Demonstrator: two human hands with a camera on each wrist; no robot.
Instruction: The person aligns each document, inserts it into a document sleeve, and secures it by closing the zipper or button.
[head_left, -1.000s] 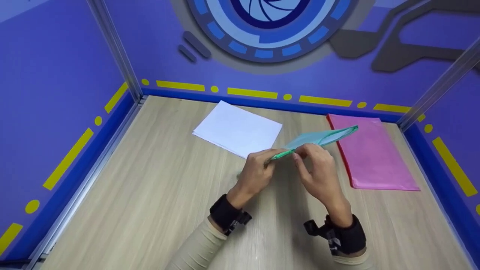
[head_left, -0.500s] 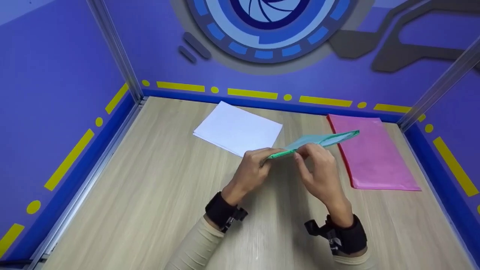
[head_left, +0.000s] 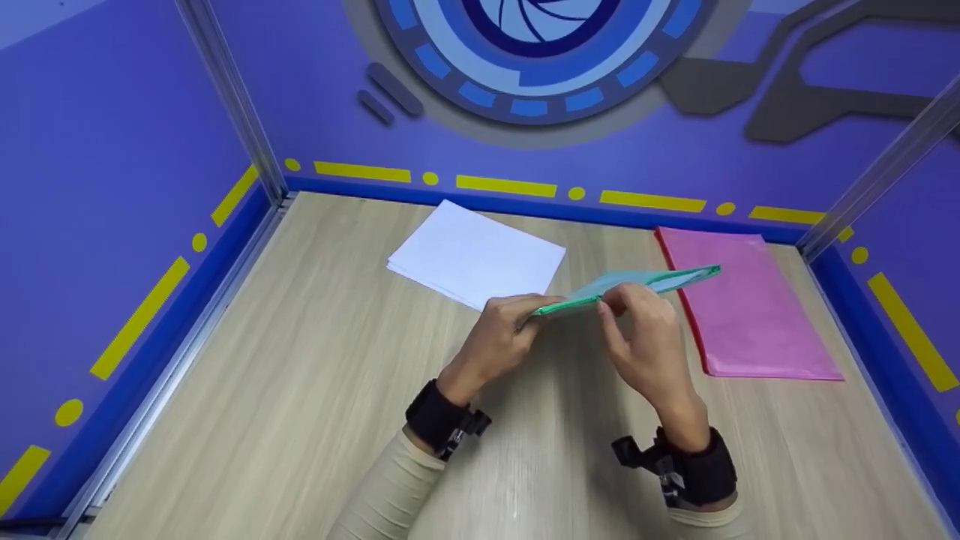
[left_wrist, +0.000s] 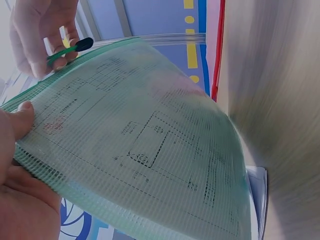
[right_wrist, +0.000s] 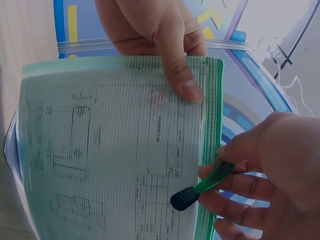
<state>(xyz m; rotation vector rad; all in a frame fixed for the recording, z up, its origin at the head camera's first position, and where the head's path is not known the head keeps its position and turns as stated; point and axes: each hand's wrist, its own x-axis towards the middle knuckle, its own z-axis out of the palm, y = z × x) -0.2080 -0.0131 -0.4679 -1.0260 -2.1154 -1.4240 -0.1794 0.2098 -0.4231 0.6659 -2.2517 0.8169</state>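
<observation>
A clear ribbed zip pouch (right_wrist: 115, 125) with green edging is held up above the table in the head view. Printed paper (left_wrist: 165, 130) shows through its plastic. My left hand (head_left: 491, 341) grips the pouch at one corner, thumb on the near face and fingers behind. At the green zip edge, my right hand (head_left: 649, 345) pinches the zip pull (right_wrist: 184, 198), a green cord loop with a black tip. In the head view, the right fingers hide the pull and part of the zip.
White paper sheets (head_left: 480, 251) lie stacked on the wooden table (head_left: 300, 360), just beyond the left hand. A pink pouch (head_left: 757, 315) with a red edge lies to the right. Blue-purple panels (head_left: 525, 157) enclose the table at the back and sides.
My right hand has shifted slightly right along the zip edge with its pinch kept. My left hand has drifted a little left, and the pouch's far right corner has dipped.
</observation>
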